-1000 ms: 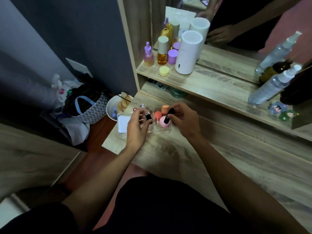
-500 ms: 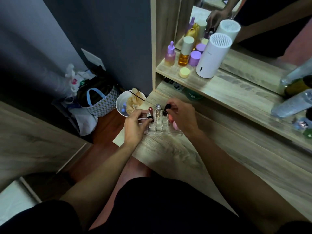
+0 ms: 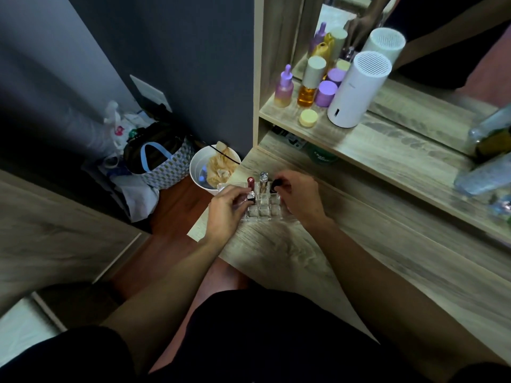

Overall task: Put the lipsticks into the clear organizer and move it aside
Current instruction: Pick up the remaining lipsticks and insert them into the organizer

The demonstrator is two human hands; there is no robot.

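The clear organizer (image 3: pixel 262 211) sits near the left end of the wooden vanity top, between both hands. A red lipstick (image 3: pixel 250 183) and a silver-capped lipstick (image 3: pixel 263 181) stand upright in its back cells. My left hand (image 3: pixel 225 214) pinches a black-and-silver lipstick (image 3: pixel 250 197) over a left cell. At the organizer's back right, my right hand (image 3: pixel 300 200) grips a black lipstick (image 3: pixel 275 185). The organizer's right side is hidden under that hand.
A shelf (image 3: pixel 387 145) behind carries a white cylinder (image 3: pixel 356 89), purple and amber bottles and a yellow jar. A mirror stands above it. On the floor to the left, past the table edge, are a white bin (image 3: pixel 200 172) and a checked bag (image 3: pixel 163 164).
The view swung left and down. Both hands stayed at the organizer; the right hand brought its black lipstick to the back right cells, covering the pink sponges seen earlier.
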